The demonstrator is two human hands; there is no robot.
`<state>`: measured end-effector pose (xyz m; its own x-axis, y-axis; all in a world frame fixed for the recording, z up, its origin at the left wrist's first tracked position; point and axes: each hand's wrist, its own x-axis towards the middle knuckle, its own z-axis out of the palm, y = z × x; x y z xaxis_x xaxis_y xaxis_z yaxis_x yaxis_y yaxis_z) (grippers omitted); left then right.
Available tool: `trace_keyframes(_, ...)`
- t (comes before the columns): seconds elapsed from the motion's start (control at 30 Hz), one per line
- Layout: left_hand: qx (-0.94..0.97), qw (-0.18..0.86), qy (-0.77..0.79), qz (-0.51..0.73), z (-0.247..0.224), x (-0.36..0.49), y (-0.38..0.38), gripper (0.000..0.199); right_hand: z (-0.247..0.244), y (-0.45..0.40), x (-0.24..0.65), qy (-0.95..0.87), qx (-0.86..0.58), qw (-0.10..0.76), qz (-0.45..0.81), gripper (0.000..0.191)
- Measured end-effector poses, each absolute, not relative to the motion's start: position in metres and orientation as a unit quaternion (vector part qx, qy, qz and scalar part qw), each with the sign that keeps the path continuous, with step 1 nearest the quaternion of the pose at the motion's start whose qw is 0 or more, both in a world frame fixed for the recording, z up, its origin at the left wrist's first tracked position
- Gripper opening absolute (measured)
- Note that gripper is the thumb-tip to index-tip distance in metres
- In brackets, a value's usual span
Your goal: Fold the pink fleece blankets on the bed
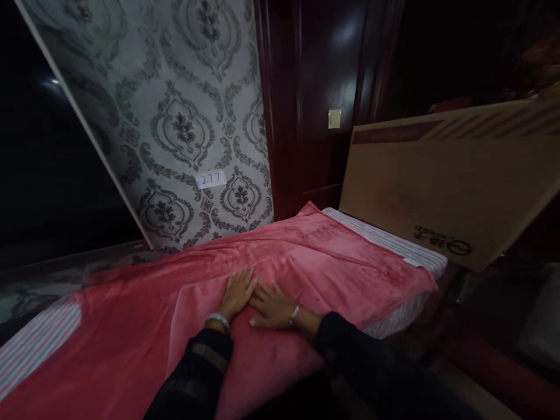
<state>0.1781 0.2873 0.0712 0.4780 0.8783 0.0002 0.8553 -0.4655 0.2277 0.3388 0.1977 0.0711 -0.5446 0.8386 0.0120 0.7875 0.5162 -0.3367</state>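
A red plush blanket (345, 256) lies spread over a narrow bed or padded board, with folds and creases across its middle. My left hand (238, 293) rests flat on it, fingers stretched toward the wall. Just to the right, my right hand (273, 306) also presses flat on the cloth, its fingers spread and pointing left, close to the left fingertips. A bracelet circles the left wrist, and a watch or metal band is on the right one. Neither hand grips the blanket. Striped bedding (39, 344) shows past the blanket at the left end and along the far right edge.
Behind the blanket stands a patterned wallpapered wall (184, 125) with a paper label (211, 179) reading 277. A dark red wooden door or panel (306, 105) adjoins it. A large cardboard box (450, 181) leans at the right, near the bed's end. A dark glossy panel (56, 146) is at left.
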Motion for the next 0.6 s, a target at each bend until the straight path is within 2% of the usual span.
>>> trace_keyframes(0.1, 0.857, 0.066, 0.509, 0.048, 0.073, 0.180, 0.286, 0.062, 0.062, 0.145, 0.345, -0.882, -0.418, 0.136, 0.169, 0.077)
trace_keyframes(0.27, 0.841, -0.056, 0.533, 0.077, 0.075, 0.190, 0.270, 0.065, 0.043, 0.060, 0.350, -0.864, -0.404, 0.209, 0.218, 0.082)
trace_keyframes(0.37, 0.833, -0.027, 0.549, 0.062, 0.084, 0.185, 0.268, 0.064, 0.041, 0.048, 0.366, -0.841, -0.401, 0.256, 0.258, 0.076)
trace_keyframes(0.5, 0.828, 0.050, 0.556, 0.059, 0.099, 0.141, 0.271, 0.060, 0.037, 0.076, 0.419, -0.704, -0.521, 0.433, 0.215, 0.061)
trace_keyframes(0.6, 0.808, 0.041, 0.583, 0.076, 0.096, 0.087, 0.261, 0.058, 0.030, 0.112, 0.459, -0.619, -0.607, 0.463, 0.185, 0.067)
